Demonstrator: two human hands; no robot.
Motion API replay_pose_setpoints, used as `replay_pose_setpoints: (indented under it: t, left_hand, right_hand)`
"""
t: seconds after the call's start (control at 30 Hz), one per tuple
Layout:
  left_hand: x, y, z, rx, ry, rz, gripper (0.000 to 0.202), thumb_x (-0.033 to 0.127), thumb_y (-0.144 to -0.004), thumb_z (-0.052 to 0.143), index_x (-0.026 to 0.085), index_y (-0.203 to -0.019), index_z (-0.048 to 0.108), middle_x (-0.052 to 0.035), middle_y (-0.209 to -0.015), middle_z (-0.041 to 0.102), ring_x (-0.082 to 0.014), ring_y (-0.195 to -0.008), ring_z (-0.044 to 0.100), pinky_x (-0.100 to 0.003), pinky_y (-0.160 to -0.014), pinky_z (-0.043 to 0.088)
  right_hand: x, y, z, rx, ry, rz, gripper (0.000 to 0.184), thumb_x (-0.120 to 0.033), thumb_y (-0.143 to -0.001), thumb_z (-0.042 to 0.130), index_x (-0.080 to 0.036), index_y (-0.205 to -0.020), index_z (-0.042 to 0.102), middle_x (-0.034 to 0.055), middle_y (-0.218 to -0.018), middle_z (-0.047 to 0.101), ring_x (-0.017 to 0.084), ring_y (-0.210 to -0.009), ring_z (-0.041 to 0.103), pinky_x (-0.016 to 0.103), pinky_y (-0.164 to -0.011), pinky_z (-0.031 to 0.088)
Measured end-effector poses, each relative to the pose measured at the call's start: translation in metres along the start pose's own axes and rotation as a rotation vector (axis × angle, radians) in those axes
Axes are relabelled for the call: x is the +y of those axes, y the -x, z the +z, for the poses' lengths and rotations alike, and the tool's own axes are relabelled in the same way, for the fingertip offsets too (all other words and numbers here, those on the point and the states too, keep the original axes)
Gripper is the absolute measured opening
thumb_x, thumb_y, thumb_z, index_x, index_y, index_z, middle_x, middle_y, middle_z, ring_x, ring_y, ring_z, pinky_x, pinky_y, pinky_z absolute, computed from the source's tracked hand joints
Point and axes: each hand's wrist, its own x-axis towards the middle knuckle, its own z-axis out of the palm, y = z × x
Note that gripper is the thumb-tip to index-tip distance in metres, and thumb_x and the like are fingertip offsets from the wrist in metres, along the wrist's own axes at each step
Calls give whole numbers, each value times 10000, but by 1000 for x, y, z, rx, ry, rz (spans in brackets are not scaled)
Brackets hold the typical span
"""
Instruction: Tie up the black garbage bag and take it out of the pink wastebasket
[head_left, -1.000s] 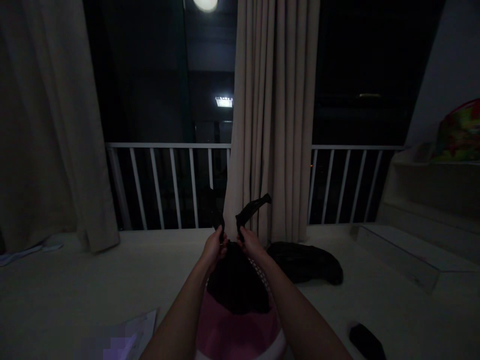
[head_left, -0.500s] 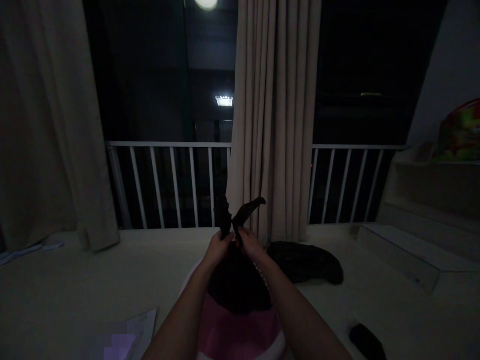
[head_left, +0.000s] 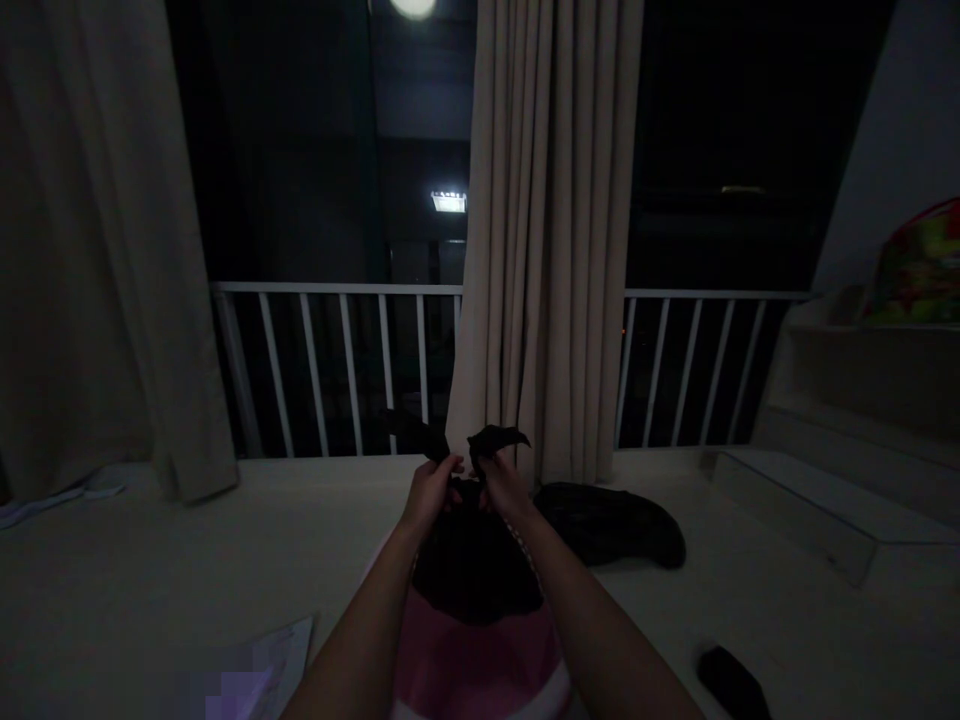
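Left hand (head_left: 431,493) and right hand (head_left: 504,488) gripping ends of a black rounded plastic bag (head_left: 477,572), bag covering a round pink tub's (head_left: 480,662) far edge

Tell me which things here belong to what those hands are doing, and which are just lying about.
In use:
left hand and right hand, each gripping an end of the black bag
pink tub at the bag

Apparently just lying about:
dark bundle on the floor
pale sheet
small dark object
colourful item at far right
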Motion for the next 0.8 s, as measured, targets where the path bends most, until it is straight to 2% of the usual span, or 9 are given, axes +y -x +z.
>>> replay_pose_setpoints:
  t: [0.07, 0.17, 0.27, 0.33, 0.43, 0.57, 0.63, 0.7, 0.8]
  left_hand:
    - [1, 1, 1, -15, -21, -12, 361, 438, -726, 507, 100, -820, 591, -125, -926, 651, -58, -349, 501, -192, -308, 310]
    - [2, 2, 1, -28, -12, -46, 352, 428, -744, 491, 108, -859, 580, -132, -960, 651, -58, -341, 501, -195, -305, 305]
    - [0, 1, 1, -35, -41, -30, 370, 434, -757, 482, 107, -903, 575, -137, -962, 653, -71, -335, 494, -209, -306, 285]
    - [-3, -1, 0, -4, -103, 3, 382, 454, -749, 499, 101, -859, 596, -124, -870, 668, -103, -369, 511, -228, -341, 311]
    - [-7, -5, -1, 82, -186, 98, 368, 466, -722, 551, 109, -755, 632, -100, -719, 666, -188, -568, 594, -263, -495, 403]
    - [-10, -9, -3, 113, -231, 153, 309, 429, -724, 568, 132, -715, 653, -102, -712, 672, -259, -767, 618, -308, -649, 430]
    - [-11, -10, -3, 111, -226, 150, 292, 414, -727, 565, 136, -715, 654, -105, -717, 674, -265, -779, 622, -315, -665, 433]
    - [-12, -10, -2, 111, -207, 143, 295, 417, -725, 566, 135, -730, 651, -110, -733, 676, -263, -780, 627, -311, -660, 439]
    - [-15, -12, -2, 116, -167, 121, 323, 438, -724, 568, 127, -771, 644, -119, -771, 681, -254, -780, 632, -301, -642, 446]
  right_hand:
    - [0, 0, 0, 32, -15, -1, 329, -460, -795, 425, -204, -991, 487, -9, -737, 597, 69, -330, 443, 204, -315, 289]
    - [3, -2, 1, 108, -2, 29, 323, -439, -750, 493, -183, -945, 512, -33, -561, 545, 91, -339, 454, 201, -320, 293]
    - [5, -5, 1, 154, -7, 26, 393, -496, -712, 539, -175, -940, 539, -43, -486, 507, 104, -350, 457, 203, -328, 291]
    - [5, -5, 0, 177, -40, -9, 448, -551, -695, 544, -169, -928, 559, -30, -509, 531, 99, -357, 447, 209, -340, 295]
    - [0, -3, -2, 243, -99, -65, 477, -572, -699, 523, -170, -953, 564, 11, -656, 615, 80, -368, 430, 216, -354, 302]
    - [-8, 0, -2, 294, -138, -31, 474, -545, -732, 469, -176, -1023, 529, 30, -751, 635, 77, -347, 406, 228, -351, 294]
    - [-11, 1, -2, 316, -137, -33, 423, -493, -727, 473, -185, -1012, 527, 24, -751, 627, 103, -421, 470, 233, -405, 345]
    - [-15, 3, -3, 377, -107, -74, 344, -424, -703, 495, -190, -950, 544, 30, -782, 621, 143, -611, 558, 244, -546, 421]
    - [-21, 5, -4, 444, -55, -104, 274, -379, -678, 500, -194, -873, 553, 40, -853, 609, 174, -813, 565, 263, -718, 432]
